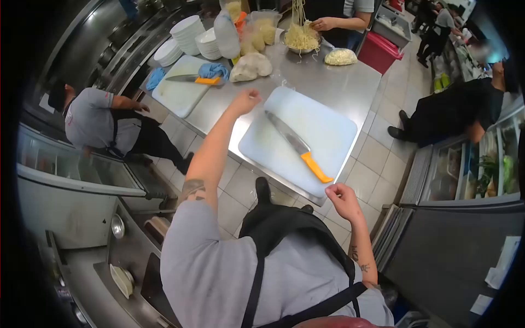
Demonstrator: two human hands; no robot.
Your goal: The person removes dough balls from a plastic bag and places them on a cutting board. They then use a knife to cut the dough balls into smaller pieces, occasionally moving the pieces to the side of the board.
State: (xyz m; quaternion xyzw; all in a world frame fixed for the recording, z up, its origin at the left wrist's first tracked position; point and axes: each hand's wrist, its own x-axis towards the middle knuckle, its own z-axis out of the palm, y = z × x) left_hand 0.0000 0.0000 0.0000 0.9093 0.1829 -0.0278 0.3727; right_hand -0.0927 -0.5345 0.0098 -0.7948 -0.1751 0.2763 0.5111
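Note:
A large knife with an orange handle (316, 167) lies diagonally on a white cutting board (273, 136). My left hand (245, 102) hovers beside the board's far left corner, its fingers curled in with nothing visible in them. By the board's near right corner is my right hand (344, 202), thumb and fingers drawn together, also with nothing visible in them. Neither hand touches the knife. A filled plastic bag (250, 68) rests beyond my left hand.
A second cutting board (183, 98) holds another orange-handled knife (206, 80) and a blue cloth (213, 70). Stacked plates (187, 34), a noodle bowl (301, 42) and a bagged noodle portion (340, 56) stand farther back. People are at left, right and across the table.

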